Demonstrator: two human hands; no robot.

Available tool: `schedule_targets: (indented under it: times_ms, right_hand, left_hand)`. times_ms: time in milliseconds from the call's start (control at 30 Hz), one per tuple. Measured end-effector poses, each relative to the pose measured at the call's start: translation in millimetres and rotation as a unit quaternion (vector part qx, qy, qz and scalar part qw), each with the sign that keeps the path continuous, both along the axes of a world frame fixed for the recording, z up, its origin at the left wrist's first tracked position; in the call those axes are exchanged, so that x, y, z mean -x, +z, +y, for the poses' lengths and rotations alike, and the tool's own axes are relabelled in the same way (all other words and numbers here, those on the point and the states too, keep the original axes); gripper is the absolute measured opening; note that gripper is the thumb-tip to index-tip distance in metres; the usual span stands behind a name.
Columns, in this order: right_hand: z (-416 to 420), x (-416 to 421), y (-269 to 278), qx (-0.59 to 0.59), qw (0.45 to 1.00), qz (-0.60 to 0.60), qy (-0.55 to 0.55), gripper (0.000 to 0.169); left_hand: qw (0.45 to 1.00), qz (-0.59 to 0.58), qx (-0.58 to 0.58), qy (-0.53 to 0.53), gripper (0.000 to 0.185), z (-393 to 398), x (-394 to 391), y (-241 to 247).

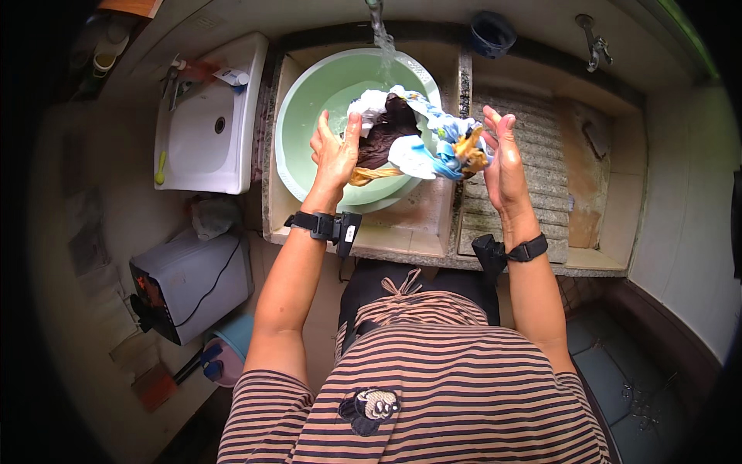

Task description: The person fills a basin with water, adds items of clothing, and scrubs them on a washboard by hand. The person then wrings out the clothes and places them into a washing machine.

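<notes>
Between my two hands a bundle of wet, twisted clothes (391,136), dark brown, white, light blue and mustard, is above the right side of a pale green plastic basin (295,156). My left hand (339,148) is beside the bundle's left edge, thumb up and fingers apart. My right hand (504,156) is at the bundle's right end, palm turned inward, its fingers loosely extended. Whether either palm bears the cloth's weight cannot be told. Water (379,32) runs from above into the basin, where some water stands.
The basin sits in a tiled sink with a granite rim (400,255). To the right is a ribbed washboard slab (522,191), with a wall tap (594,46) and a dark blue tub (493,35) behind. A white washbasin (200,136) stands left, above a grey-white appliance (194,284).
</notes>
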State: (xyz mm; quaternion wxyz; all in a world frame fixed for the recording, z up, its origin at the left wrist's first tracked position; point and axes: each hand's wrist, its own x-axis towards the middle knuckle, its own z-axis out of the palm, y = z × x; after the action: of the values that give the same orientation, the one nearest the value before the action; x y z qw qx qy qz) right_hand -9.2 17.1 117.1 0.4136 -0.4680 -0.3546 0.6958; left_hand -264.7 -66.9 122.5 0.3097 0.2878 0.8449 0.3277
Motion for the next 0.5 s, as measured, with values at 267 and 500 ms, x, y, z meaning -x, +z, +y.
schedule_targets:
  times_ms: [267,500]
  right_hand:
    - [-37,92,81,-0.252,0.906,-0.332,0.08,0.025]
    - [-62,128,188,-0.335,0.814,-0.457,0.13,0.018]
  left_hand:
    - [0.993,-0.084,-0.08,0.002,0.073,-121,118,-9]
    - [0.975,0.169,-0.144,0.006,0.043,-158,202,60]
